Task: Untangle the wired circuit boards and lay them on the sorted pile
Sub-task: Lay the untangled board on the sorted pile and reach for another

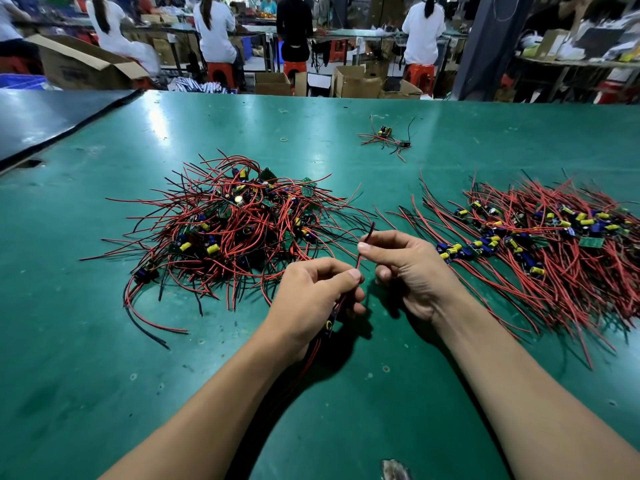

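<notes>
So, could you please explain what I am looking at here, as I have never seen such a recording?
There is no machine: this single picture comes from a camera worn on a person's head, looking down at their bare hands over a green table. On the left lies a tangled heap of small circuit boards with red and black wires; on the right, the sorted pile. A few stray boards lie farther back. The left hand pinches the wires of one wired board, which shows just below its fingers; the right hand pinches its red wire higher up.
</notes>
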Motion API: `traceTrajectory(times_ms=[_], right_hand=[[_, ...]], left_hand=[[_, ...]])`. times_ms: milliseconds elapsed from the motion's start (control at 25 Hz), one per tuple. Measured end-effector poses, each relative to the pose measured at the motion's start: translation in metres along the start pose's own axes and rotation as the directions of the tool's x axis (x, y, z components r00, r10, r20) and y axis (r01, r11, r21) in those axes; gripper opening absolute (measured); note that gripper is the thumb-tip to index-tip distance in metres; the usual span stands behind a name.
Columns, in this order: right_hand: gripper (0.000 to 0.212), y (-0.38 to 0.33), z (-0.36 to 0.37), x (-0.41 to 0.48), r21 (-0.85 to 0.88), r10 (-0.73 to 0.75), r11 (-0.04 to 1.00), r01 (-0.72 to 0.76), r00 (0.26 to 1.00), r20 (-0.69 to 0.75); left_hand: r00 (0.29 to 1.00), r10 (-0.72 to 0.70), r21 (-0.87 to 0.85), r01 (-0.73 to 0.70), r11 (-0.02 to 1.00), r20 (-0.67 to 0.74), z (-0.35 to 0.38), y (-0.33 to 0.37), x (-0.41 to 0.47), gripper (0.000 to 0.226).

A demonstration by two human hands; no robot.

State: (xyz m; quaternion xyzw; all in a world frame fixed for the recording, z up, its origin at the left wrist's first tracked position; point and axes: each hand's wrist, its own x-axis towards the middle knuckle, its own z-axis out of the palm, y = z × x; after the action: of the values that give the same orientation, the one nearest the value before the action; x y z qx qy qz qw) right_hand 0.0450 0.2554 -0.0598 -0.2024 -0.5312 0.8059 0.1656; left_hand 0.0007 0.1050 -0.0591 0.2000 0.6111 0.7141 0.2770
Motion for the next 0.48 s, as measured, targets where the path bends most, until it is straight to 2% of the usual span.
traceTrajectory(times_ms=[160, 280, 400, 480], right_hand=[[0.017, 0.0001, -0.0032, 0.0000, -0.095, -0.127, 0.989, 0.118, 0.987, -0.096], [0.013, 0.0051, -0.0004, 0.0000, -0.148, -0.169, 0.978, 0.146, 0.972, -0.161], [0.014, 0.0050, 0.0018, 0.0010, -0.121, -0.107, 0.989, 0.084, 0.974, -0.199], [0.016, 0.0014, 0.0004, 0.0011, -0.066, -0.044, 0.997, 0.033, 0.983, -0.176]], left_hand=[[0.997, 0.077, 0.085, -0.076, 0.993, -0.006, 0.0030, -0.0037, 0.0007, 0.017], [0.994, 0.105, 0.148, -0.102, 0.984, -0.009, 0.0027, -0.0053, 0.0027, 0.018], [0.991, 0.130, 0.221, -0.128, 0.967, 0.004, 0.0030, -0.0064, 0.0017, 0.018], [0.992, 0.125, 0.233, -0.121, 0.965, -0.003, 0.0035, -0.0070, 0.0015, 0.017]])
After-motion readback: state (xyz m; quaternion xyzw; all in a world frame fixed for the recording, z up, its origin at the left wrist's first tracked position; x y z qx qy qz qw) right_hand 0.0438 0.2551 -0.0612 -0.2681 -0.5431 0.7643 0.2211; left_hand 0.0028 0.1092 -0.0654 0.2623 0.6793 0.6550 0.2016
